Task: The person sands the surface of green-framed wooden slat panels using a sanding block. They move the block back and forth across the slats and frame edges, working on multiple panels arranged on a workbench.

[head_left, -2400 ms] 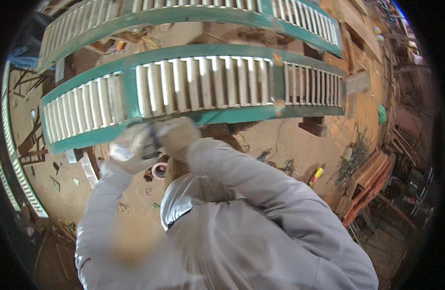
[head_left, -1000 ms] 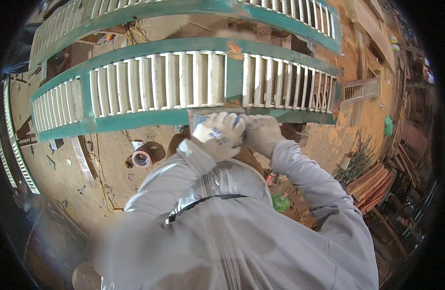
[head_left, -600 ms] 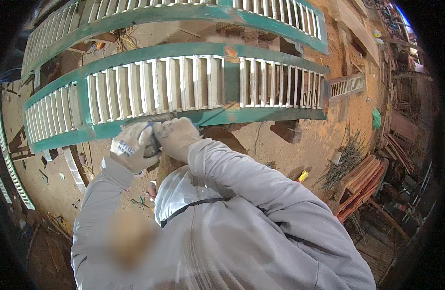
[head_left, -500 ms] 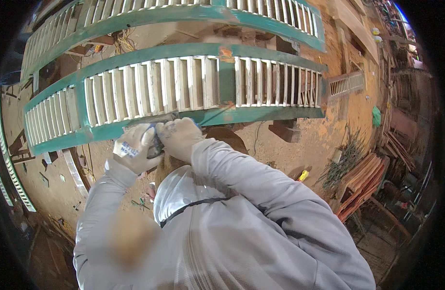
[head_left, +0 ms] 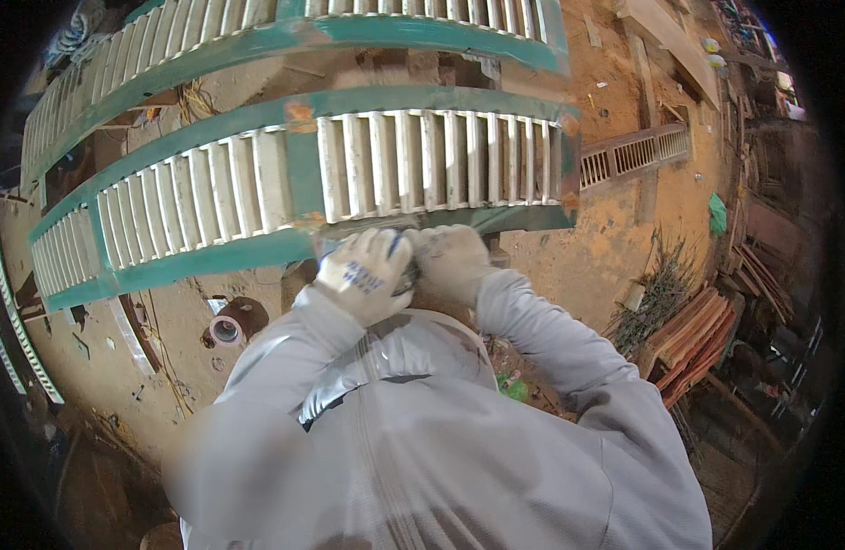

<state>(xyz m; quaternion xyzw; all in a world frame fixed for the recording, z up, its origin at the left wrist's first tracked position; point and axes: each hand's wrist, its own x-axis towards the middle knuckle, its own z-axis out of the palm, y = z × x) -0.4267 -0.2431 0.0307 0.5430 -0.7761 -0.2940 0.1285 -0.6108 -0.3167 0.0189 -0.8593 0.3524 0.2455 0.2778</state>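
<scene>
A long louvred shutter panel (head_left: 198, 254) with a green painted frame and whitish slats lies across in front of me. At its near rail, right of the rust-marked crosspiece, my gloved left hand (head_left: 365, 275) is closed around a dark hand tool (head_left: 410, 273) with a flat greyish part against the rail. My gloved right hand (head_left: 452, 263) presses close beside it, fingers curled onto the same tool. Both hands cover most of the tool, so its exact kind cannot be made out.
Behind lies a second green louvred panel (head_left: 395, 32). A narrow slatted piece (head_left: 638, 154) is at the right. Stacked reddish boards (head_left: 693, 344) and a pile of twigs (head_left: 656, 291) lie on the ground at right. A hollow cylinder (head_left: 226, 331) stands at left.
My hands and the tool have moved right along the near rail, past the crosspiece. My body has shifted right too, and the panels now appear further left in view.
</scene>
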